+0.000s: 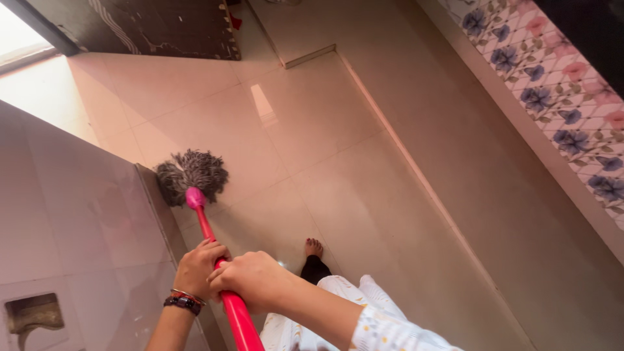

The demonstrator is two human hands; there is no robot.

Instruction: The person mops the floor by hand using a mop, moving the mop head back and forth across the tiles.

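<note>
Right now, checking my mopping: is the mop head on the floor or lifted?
On the floor: the mop head rests spread on the tiles beside the wall.

The red mop handle (221, 279) runs off the bottom edge, and both hands hide the stretch they wrap. The left hand (197, 266) covers its own fingers behind the handle. The right hand (250, 278) has its sleeve cut by the bottom edge. Only one bare foot (314, 247) shows on the floor (364, 169); the other is hidden. The wall's dark recess (32, 315) is blurred.
</note>
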